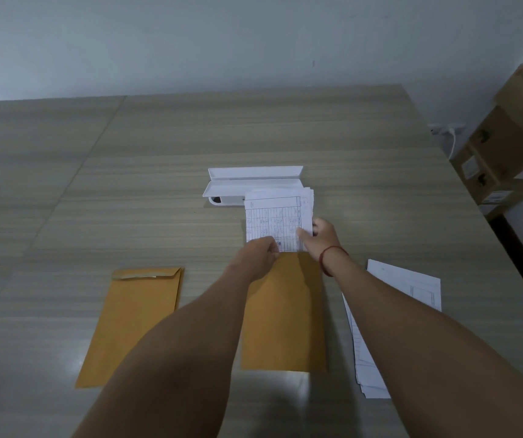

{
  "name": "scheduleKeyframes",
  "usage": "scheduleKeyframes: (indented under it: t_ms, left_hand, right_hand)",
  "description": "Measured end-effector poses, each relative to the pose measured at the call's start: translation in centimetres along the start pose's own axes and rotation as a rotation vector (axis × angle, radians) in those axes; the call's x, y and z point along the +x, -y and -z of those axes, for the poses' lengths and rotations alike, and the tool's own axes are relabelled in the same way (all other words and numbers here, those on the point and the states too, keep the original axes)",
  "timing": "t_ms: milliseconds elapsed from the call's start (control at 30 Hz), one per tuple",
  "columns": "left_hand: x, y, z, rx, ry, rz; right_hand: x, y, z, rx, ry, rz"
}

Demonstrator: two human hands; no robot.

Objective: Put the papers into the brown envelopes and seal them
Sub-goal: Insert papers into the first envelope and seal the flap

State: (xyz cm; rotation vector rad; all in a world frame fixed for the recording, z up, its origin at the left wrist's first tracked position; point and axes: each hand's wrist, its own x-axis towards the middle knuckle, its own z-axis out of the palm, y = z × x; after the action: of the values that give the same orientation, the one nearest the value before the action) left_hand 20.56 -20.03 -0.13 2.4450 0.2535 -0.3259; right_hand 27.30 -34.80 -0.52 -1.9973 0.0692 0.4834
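Note:
A brown envelope [285, 314] lies lengthwise on the table in front of me, its mouth at the far end. A folded bundle of printed papers [277, 216] sticks about halfway out of that mouth. My left hand [258, 257] grips the envelope's mouth and the papers' lower left corner. My right hand [320, 237], with a red string on the wrist, pinches the papers' right edge. A second brown envelope [133, 324] lies flat to the left with its flap folded down. A loose stack of white papers [389, 311] lies to the right, partly under my right forearm.
An open white plastic case [253, 184] sits just beyond the papers. The wooden table [95, 184] stretches far to the left and back. Stacked cardboard boxes [513, 143] stand off the table's right edge against the wall.

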Motion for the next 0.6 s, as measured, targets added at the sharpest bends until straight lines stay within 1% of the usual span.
scheduleKeyframes:
  t_ms: [67, 167, 233, 333, 400, 533, 600]
  left_hand:
    - [0.0, 0.0, 0.0, -0.028, -0.031, 0.015]
    - [-0.1, -0.1, -0.1, -0.040, -0.068, 0.014]
    - [-0.2, -0.2, -0.2, -0.009, -0.063, -0.003]
    - [-0.4, -0.1, -0.3, -0.009, -0.055, -0.011]
    - [-0.3, 0.0, -0.3, -0.032, -0.076, -0.006]
    - [-0.4, 0.4, -0.7, -0.039, -0.093, 0.002]
    - [-0.6, 0.5, -0.9, -0.030, -0.070, -0.008]
  right_hand:
    - [0.0, 0.3, 0.0, -0.075, -0.009, -0.001]
    - [-0.5, -0.8, -0.3, -0.224, 0.037, -0.019]
    - [-0.4, -1.5, -0.4, -0.201, 0.026, -0.027]
    - [0.1, -1.0, -0.2, -0.118, -0.036, -0.015]
    - [0.0, -0.5, -0.1, -0.142, -0.059, -0.002]
    - [-1.3, -1.6, -0.3, -0.317, 0.011, -0.013]
    - [-1.5, -1.8, -0.2, -0.249, 0.030, -0.006]
